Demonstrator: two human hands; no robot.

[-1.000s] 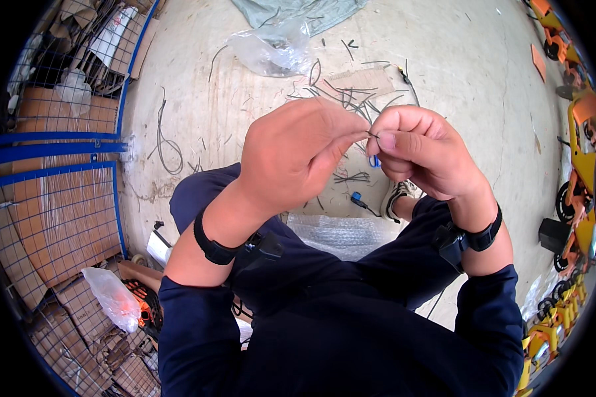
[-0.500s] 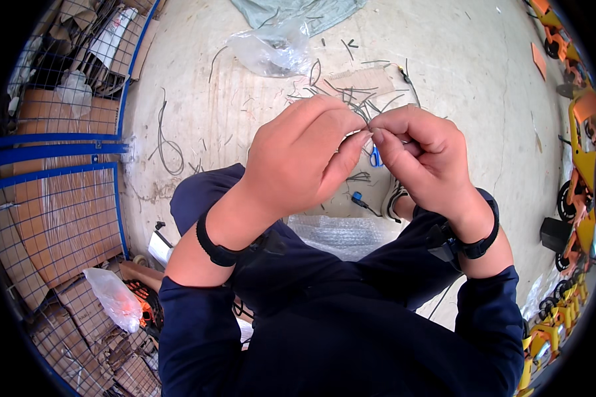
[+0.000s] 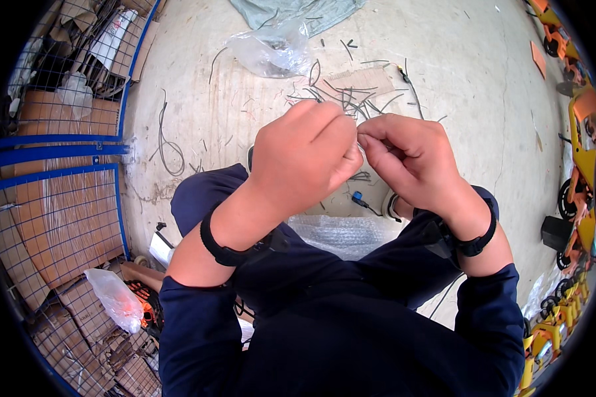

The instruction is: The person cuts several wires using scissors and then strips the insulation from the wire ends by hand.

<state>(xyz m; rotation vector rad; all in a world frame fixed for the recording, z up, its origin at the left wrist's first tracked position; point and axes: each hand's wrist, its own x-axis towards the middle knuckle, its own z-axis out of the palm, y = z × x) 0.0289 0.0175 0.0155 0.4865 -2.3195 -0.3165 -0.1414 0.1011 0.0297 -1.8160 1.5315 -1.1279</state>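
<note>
Centrally in the frame, the left hand (image 3: pixel 304 162) and the right hand (image 3: pixel 407 162) were raised together, fingertips meeting just right of centre. Both grips were pressed together at that meeting point; what they pinched was hidden behind the fingers and could not be told. Each wrist carried a black wristband (image 3: pixel 222 245), and dark blue sleeves ran down to the lower edge.

Below the hands, a sheet of bubble wrap (image 3: pixel 341 231) lay across the person's lap. Just beside it, at the right of centre, a small blue connector (image 3: pixel 359 197) on a black lead rested on the concrete floor (image 3: pixel 470 86).

Above the hands, a scatter of short black wire offcuts (image 3: pixel 351 99) lay on the floor, with a clear plastic bag (image 3: pixel 271 53) at the upper centre. A looped black wire (image 3: pixel 169 142) lay at the left. Blue wire-mesh cages (image 3: pixel 53 159) holding cardboard occupied the left edge. Orange-yellow wheeled items (image 3: pixel 579 165) stood along the right rim.
</note>
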